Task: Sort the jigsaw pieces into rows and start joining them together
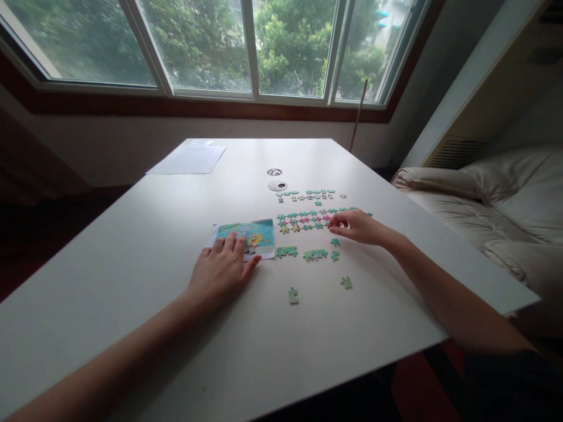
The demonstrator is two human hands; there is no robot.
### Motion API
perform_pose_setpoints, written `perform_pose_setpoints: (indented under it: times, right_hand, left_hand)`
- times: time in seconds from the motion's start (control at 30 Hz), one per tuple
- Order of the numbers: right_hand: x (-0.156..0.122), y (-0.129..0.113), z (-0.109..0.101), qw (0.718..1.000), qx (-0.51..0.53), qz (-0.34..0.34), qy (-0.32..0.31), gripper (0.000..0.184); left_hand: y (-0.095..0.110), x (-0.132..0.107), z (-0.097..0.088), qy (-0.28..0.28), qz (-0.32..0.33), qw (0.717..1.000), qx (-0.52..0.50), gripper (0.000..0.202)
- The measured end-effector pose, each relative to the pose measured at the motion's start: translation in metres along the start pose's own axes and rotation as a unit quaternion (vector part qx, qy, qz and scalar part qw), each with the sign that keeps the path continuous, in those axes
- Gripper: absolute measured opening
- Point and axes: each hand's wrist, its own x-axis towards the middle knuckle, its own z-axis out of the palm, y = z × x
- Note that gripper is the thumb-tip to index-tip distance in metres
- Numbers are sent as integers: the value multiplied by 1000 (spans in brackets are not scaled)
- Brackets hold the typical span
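My left hand (223,265) lies flat with fingers spread on a picture sheet (266,234) that shows cartoon figures on a turquoise ground. To its right, loose jigsaw pieces (304,220) are spread in rows on the white table. My right hand (358,226) is over the right end of these rows, thumb and fingers curled into a pinch; what is between the fingertips, if anything, is too small to tell. Two joined strips of pieces, a left one (287,251) and a right one (315,254), lie nearer me. A pale green piece (293,295) and another green piece (346,282) lie apart in front.
The white table (145,246) reaches toward the window. White paper sheets (189,160) lie at its far left. Two round table inserts (277,186) are beyond the pieces. A pale sofa (505,199) stands at the right, and a thin stick (358,114) leans by the far right corner.
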Motion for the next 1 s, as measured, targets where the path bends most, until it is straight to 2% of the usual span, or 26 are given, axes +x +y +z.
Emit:
perform_pose_setpoints:
  times: [0.43,0.63,0.73,0.9,1.0]
  right_hand:
    - [0,-3,5,999,5,-34,-8,17]
    - [-2,-23,12,993,38,-102,-36,19]
    - [-2,-33,18,990,45,-129,-34,23]
    - [-3,-40,27,990,21,-137,-32,22]
    - [-3,-40,29,989,18,-141,-28,20]
  left_hand:
    - [1,-1,0,24,14,1000,-1,56]
    - [3,-2,-1,86,35,996,-15,49]
    - [8,-4,-3,105,83,989,-61,42]
    - [21,-9,-7,59,218,961,-156,41]
    - [24,-11,-8,39,270,946,-177,44]
